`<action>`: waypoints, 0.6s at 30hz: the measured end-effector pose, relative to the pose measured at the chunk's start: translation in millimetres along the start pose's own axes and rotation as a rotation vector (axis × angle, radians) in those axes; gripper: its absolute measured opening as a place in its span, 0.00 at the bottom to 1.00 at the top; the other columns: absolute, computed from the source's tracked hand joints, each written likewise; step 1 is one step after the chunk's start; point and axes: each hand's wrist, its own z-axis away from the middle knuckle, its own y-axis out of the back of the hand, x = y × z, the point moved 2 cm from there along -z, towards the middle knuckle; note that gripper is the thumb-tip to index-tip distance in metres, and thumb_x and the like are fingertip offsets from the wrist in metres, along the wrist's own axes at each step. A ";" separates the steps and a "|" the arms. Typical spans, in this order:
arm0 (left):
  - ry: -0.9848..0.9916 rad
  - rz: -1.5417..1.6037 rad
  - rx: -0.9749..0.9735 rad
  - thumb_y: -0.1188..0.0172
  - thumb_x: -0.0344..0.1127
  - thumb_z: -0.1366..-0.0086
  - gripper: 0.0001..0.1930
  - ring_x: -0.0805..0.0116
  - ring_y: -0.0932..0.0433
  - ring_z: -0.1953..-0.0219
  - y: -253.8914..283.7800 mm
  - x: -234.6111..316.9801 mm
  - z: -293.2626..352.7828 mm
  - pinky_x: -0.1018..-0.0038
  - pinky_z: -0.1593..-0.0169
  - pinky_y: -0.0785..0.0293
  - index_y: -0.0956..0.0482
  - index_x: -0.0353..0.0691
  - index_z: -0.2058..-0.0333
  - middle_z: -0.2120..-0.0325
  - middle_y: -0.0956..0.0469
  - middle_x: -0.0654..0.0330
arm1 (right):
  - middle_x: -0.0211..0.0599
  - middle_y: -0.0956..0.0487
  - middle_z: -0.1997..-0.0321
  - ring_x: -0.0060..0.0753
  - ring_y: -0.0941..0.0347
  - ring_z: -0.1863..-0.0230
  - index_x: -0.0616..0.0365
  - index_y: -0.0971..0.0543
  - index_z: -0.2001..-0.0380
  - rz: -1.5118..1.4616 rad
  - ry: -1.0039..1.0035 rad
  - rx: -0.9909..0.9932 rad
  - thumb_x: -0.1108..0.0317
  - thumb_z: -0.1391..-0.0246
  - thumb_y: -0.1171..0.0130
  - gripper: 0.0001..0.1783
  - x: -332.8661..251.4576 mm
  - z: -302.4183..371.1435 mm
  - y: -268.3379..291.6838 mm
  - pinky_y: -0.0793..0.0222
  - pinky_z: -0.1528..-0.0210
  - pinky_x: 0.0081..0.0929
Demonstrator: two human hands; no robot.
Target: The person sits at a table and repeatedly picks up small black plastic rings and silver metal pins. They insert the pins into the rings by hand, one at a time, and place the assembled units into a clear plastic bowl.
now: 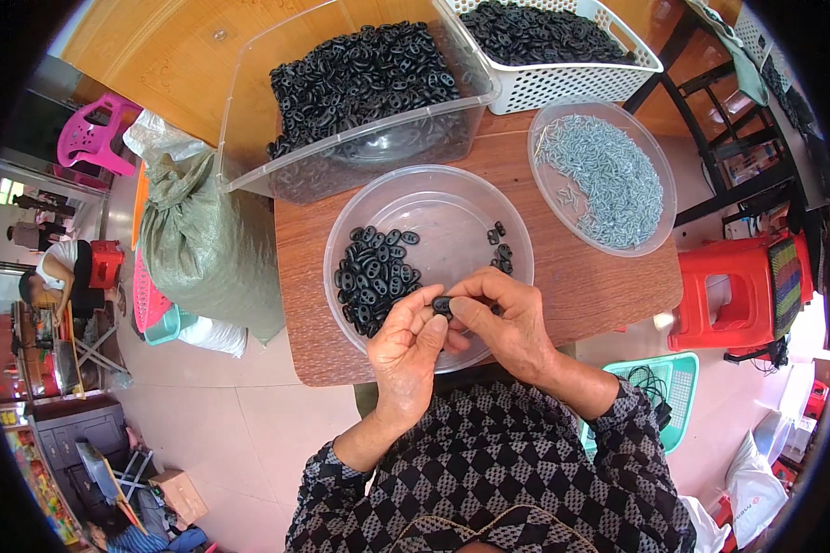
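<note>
Over the front of a round clear plastic tub [431, 191], my two hands meet around one small black oval plastic piece with holes [442, 305]. My left hand [406, 346] pinches it from the left between thumb and fingers. From the right, the fingertips of my right hand [505, 318] press on the same piece. Inside the tub, a heap of similar black oval pieces [373, 276] lies at the left, and a few more pieces [500, 251] sit at the right side. My hands hide part of the tub's near rim.
Behind the tub stand a clear bin [369, 138] and a white basket [572, 85], both full of black pieces. A shallow round dish [539, 175] of silvery screws [613, 175] is at right on the wooden table [318, 341]. A sack [217, 244] leans at left; a red stool [724, 295] stands right.
</note>
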 end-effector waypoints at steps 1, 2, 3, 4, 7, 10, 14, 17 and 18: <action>0.008 0.006 0.005 0.53 0.22 0.35 0.14 0.73 0.24 0.73 -0.8 0.8 0.2 0.80 0.69 0.27 0.35 0.27 0.51 0.68 0.24 0.55 | 0.37 0.29 0.70 0.22 0.29 0.71 0.69 0.26 0.71 0.012 -0.005 -0.006 0.76 0.49 0.46 0.05 1.4 -0.3 0.8 0.31 0.71 0.20; 0.006 0.004 0.010 0.53 0.22 0.35 0.14 0.73 0.24 0.72 0.0 -0.1 0.2 0.80 0.69 0.27 0.35 0.27 0.51 0.68 0.23 0.54 | 0.37 0.29 0.70 0.21 0.29 0.71 0.70 0.26 0.71 0.024 -0.011 -0.013 0.76 0.49 0.47 0.05 4.0 -0.6 1.8 0.31 0.71 0.19; 0.004 0.001 0.014 0.53 0.22 0.35 0.14 0.72 0.24 0.72 1.5 -1.3 -0.2 0.80 0.69 0.27 0.35 0.26 0.51 0.68 0.23 0.54 | 0.37 0.29 0.69 0.21 0.29 0.72 0.70 0.26 0.71 0.035 -0.016 -0.019 0.76 0.49 0.47 0.06 5.4 -1.0 2.2 0.30 0.71 0.19; 0.002 -0.002 0.019 0.53 0.22 0.35 0.14 0.72 0.23 0.72 2.6 -1.9 -0.4 0.80 0.69 0.27 0.35 0.26 0.51 0.67 0.23 0.53 | 0.37 0.29 0.69 0.20 0.29 0.72 0.70 0.27 0.71 0.025 -0.021 -0.021 0.76 0.48 0.47 0.06 4.6 -1.1 2.1 0.30 0.71 0.19; 0.011 0.042 0.020 0.53 0.22 0.36 0.14 0.71 0.23 0.72 3.6 -2.0 0.0 0.80 0.70 0.27 0.35 0.25 0.51 0.67 0.22 0.51 | 0.36 0.28 0.70 0.20 0.29 0.71 0.70 0.27 0.72 -0.017 -0.046 -0.024 0.75 0.48 0.47 0.06 -0.3 -0.9 0.9 0.30 0.71 0.19; -0.020 0.058 0.086 0.49 0.21 0.39 0.13 0.69 0.22 0.76 2.4 -2.0 -0.8 0.78 0.74 0.23 0.31 0.25 0.55 0.70 0.22 0.51 | 0.35 0.27 0.72 0.19 0.29 0.71 0.70 0.27 0.72 -0.071 -0.091 -0.019 0.75 0.48 0.47 0.06 -1.7 -1.0 0.2 0.30 0.71 0.19; -0.016 0.069 0.089 0.49 0.21 0.38 0.13 0.68 0.22 0.77 1.8 -1.2 -1.4 0.78 0.75 0.24 0.31 0.24 0.55 0.70 0.22 0.51 | 0.35 0.25 0.73 0.19 0.29 0.71 0.69 0.27 0.71 -0.092 -0.100 -0.007 0.75 0.48 0.47 0.06 2.1 -1.9 1.3 0.30 0.70 0.19; -0.005 0.072 0.090 0.50 0.22 0.38 0.13 0.68 0.22 0.76 2.6 -1.7 -0.9 0.78 0.73 0.25 0.32 0.24 0.54 0.70 0.22 0.50 | 0.35 0.25 0.73 0.19 0.29 0.71 0.69 0.27 0.71 -0.080 -0.105 -0.019 0.74 0.48 0.47 0.06 0.1 -2.1 0.9 0.30 0.70 0.19; -0.001 0.062 0.083 0.51 0.22 0.37 0.14 0.69 0.22 0.75 3.2 -2.1 -0.4 0.79 0.72 0.26 0.33 0.24 0.53 0.69 0.22 0.50 | 0.36 0.25 0.73 0.19 0.29 0.71 0.69 0.27 0.71 -0.074 -0.111 -0.025 0.74 0.48 0.47 0.06 -0.9 -2.2 0.8 0.30 0.70 0.19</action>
